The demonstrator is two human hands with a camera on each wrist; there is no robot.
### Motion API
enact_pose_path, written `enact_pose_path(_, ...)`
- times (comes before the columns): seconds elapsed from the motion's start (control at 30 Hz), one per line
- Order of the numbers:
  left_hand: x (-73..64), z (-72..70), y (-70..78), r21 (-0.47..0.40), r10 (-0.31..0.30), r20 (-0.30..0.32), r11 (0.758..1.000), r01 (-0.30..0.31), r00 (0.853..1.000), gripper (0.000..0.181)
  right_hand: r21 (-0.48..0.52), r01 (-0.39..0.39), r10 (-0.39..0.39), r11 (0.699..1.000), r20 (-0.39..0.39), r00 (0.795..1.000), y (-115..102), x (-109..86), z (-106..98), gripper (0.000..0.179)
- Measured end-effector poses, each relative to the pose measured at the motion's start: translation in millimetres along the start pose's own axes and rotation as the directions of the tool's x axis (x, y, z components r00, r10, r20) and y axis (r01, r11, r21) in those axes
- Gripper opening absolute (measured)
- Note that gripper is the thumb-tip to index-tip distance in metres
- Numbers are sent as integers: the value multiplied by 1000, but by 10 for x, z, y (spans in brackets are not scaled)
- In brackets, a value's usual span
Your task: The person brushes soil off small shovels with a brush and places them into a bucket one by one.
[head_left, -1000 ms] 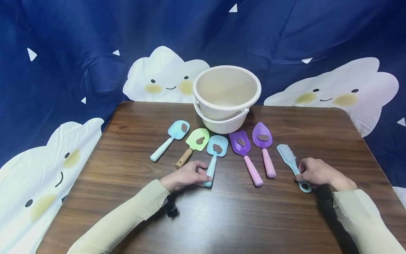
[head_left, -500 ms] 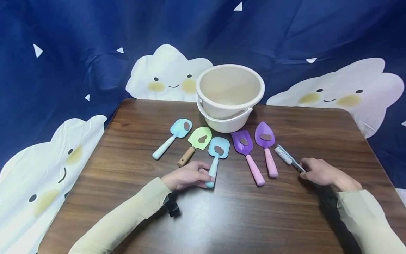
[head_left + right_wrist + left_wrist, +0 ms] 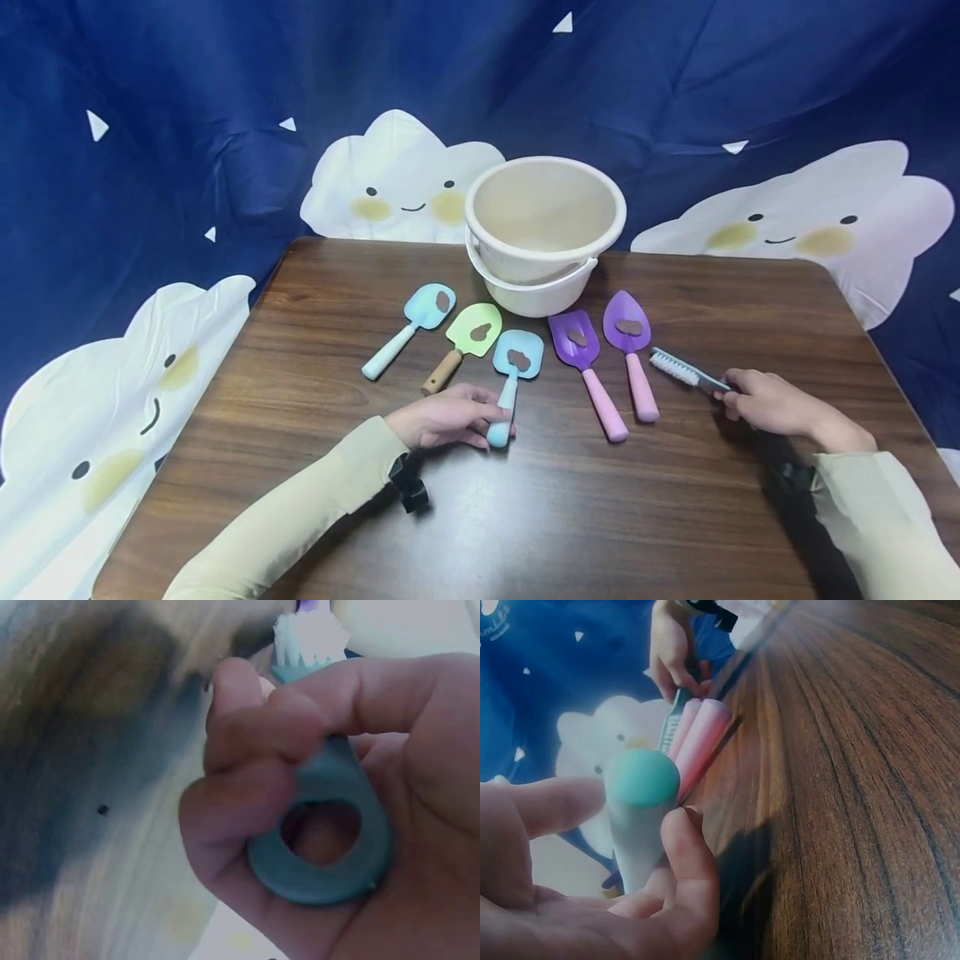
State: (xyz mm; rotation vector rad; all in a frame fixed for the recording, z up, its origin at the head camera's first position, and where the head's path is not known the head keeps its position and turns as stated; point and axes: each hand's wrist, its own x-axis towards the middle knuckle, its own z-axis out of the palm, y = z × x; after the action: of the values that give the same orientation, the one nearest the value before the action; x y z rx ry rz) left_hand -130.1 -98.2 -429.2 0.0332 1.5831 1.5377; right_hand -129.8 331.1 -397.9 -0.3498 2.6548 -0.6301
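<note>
My left hand holds a light blue toy shovel by its handle. In the left wrist view the thumb and fingers curl around that handle, its rounded end facing the camera. A brown patch marks the shovel's square blade. On the right, my right hand grips a blue-grey scrub brush by its handle, with the white bristles turned to the side. The right wrist view shows fingers wrapped over the handle just above the brush's ring-shaped end.
Beyond the hands stands a white bucket with its handle hanging down. Another light blue shovel and a green one lie left of the held shovel. Two purple shovels with pink handles lie between the hands on the wooden table.
My right hand has turned the brush from bristles up onto its side and shifted slightly right with it. On the shovel handle, my left fingers have come further around.
</note>
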Motion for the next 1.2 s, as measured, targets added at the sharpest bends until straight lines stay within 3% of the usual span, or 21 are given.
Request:
enact_pose_path(0.2, 3, 5, 18, 15, 7, 17, 1000, -7, 1000, 23, -56, 22, -26, 998, -74, 997, 11, -18, -86, 13)
enact_pose_path(0.47, -22, -24, 42, 14, 5, 23, 1000, -6, 1000, 19, -20, 50, -53, 999, -158, 986, -77, -33, -191, 16)
enact_pose_path(0.7, -101, -35, 102, -16, 21, 68, 1000, -20, 998, 17, 47, 131, -115, 990, -258, 959, -263, -10, -241, 14)
enact_pose_path(0.93, -183, -1, 169, -62, 39, 120, 998, -31, 992, 28, 110, 194, -158, 975, -276, 948, -508, 8, -260, 13)
enact_pose_path(1.2, -224, 54, 162, -127, 50, 181, 992, -27, 982, 14, 168, 242, -195, 956, -257, 946, -764, 53, -241, 12)
